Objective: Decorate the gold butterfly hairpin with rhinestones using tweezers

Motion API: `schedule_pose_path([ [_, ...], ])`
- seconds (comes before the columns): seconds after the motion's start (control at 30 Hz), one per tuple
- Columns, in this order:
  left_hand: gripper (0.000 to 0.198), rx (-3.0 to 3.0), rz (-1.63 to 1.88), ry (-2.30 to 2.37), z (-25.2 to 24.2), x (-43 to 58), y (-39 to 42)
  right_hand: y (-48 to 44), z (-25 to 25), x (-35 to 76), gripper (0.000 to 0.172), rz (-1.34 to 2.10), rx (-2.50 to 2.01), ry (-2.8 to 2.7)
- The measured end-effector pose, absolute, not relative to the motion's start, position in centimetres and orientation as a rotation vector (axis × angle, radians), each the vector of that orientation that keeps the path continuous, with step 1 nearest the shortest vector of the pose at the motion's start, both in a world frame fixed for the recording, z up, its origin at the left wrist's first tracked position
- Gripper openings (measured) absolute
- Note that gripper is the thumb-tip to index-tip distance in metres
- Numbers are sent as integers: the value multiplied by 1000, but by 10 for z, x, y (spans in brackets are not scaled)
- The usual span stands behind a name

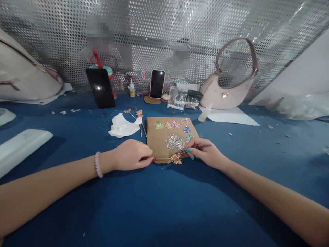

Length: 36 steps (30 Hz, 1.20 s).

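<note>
A brown cardboard sheet [160, 142] lies on the blue table and carries small piles of coloured rhinestones [175, 141]. A gold butterfly-shaped ornament [176, 158] rests at the cardboard's near edge. My left hand [132, 154] is closed and pinches the thin stick leading to the ornament. My right hand [204, 151] is closed on metal tweezers [185, 151], whose tip points at the ornament.
A crumpled white tissue [123, 126] and more gold ornament sticks [140, 118] lie behind the left hand. Two phones [100, 87] [157, 84] stand at the back, with glue bottles [132, 88] [205, 113], bead bags [177, 98], a pink handbag [226, 92] and a perforated metal wall [164, 31].
</note>
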<state>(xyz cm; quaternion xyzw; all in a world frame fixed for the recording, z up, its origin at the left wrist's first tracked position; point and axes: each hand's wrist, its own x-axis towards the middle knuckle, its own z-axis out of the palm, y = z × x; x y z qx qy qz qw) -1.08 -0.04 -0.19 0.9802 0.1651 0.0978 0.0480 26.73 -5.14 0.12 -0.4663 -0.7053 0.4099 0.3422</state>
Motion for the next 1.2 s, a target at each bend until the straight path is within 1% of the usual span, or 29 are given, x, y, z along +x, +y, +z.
schedule_pose_path([
  [0.37, 33, 3091, 379, 457, -4, -11, 1, -49, 1, 270, 23, 1152, -1173, -1790],
  [0.97, 34, 3195, 429, 419, -3, -10, -3, -49, 5, 267, 22, 1177, -1219, -1821],
  [1.2, 35, 3201, 428, 415, -2, -10, -2, -49, 7, 267, 24, 1160, -1229, -1845],
])
